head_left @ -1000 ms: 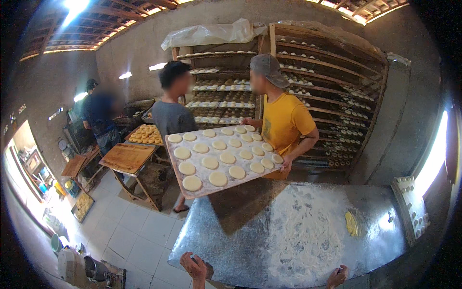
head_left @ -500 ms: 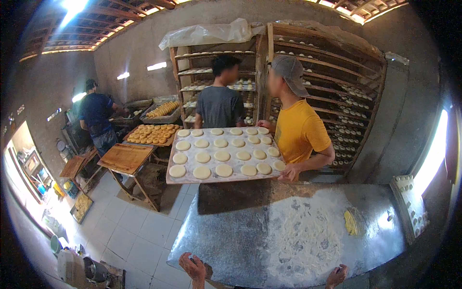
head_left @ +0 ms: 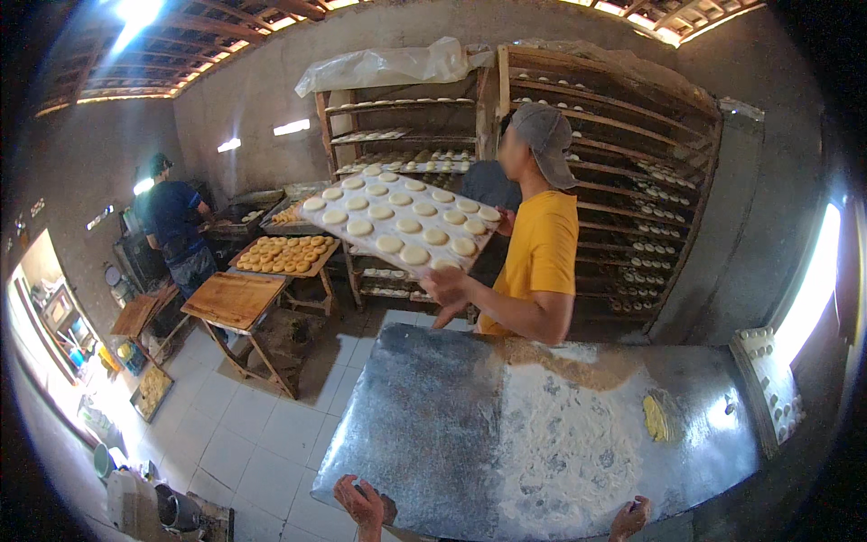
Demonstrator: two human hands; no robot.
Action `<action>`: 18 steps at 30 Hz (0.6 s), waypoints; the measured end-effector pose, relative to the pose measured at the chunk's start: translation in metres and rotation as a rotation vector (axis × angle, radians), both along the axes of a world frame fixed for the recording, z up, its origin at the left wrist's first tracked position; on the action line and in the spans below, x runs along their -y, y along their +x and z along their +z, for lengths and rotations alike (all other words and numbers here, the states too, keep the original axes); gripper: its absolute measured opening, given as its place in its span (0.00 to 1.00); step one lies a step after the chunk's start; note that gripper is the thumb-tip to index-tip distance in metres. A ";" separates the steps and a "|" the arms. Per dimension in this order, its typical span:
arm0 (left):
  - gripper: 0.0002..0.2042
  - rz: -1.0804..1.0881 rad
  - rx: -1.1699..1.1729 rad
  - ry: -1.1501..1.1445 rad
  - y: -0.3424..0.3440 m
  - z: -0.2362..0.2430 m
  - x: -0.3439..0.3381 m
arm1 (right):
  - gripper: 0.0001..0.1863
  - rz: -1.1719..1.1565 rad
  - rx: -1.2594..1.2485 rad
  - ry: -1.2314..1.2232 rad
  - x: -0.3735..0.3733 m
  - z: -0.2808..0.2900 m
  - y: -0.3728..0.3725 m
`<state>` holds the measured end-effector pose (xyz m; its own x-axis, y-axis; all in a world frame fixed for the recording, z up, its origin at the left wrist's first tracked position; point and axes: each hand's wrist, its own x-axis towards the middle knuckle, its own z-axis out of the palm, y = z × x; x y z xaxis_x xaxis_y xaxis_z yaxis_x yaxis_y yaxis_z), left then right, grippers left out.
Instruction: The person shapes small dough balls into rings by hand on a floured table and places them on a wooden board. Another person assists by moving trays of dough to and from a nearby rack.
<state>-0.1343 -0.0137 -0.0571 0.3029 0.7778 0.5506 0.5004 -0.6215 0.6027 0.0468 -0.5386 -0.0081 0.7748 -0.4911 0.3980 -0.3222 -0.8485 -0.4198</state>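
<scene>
My left hand [head_left: 359,501] rests with curled fingers on the near edge of the metal worktable [head_left: 433,434], near its left corner. My right hand [head_left: 631,513] curls at the same edge, farther right. Between and beyond them lie a white flour patch [head_left: 564,452] and yellow dough in crumpled plastic [head_left: 664,415]. Across the table a worker in a yellow shirt and grey cap [head_left: 537,253] holds a tilted board [head_left: 357,212] of flat dough rounds, partly hiding a dark-clad person [head_left: 488,181].
Wooden racks [head_left: 614,203] with dough trays line the back. At left are a wooden stand [head_left: 230,294], fried doughnuts [head_left: 284,253], a worker in blue [head_left: 172,226] and buckets [head_left: 176,510] on the tiled floor. A cupped tray [head_left: 768,388] sits at the table's right end.
The worker in yellow has swung the board up and back toward the racks, turning leftward. The grey-shirted person shifted right and is now mostly hidden. My hands have barely moved.
</scene>
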 end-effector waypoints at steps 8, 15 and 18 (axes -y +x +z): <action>0.13 -0.004 0.008 0.011 -0.002 -0.008 -0.001 | 0.09 0.070 0.177 0.061 0.009 -0.030 0.011; 0.19 0.000 0.000 0.016 0.003 -0.011 0.006 | 0.11 0.076 0.131 0.070 0.021 -0.053 0.015; 0.19 0.008 0.029 0.045 0.004 -0.005 0.010 | 0.12 0.039 0.172 0.082 0.024 -0.053 0.014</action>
<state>-0.1299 -0.0234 -0.0623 0.2805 0.7542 0.5937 0.4878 -0.6447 0.5885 0.0604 -0.5624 -0.0613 0.7181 -0.4983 0.4858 -0.2075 -0.8197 -0.5340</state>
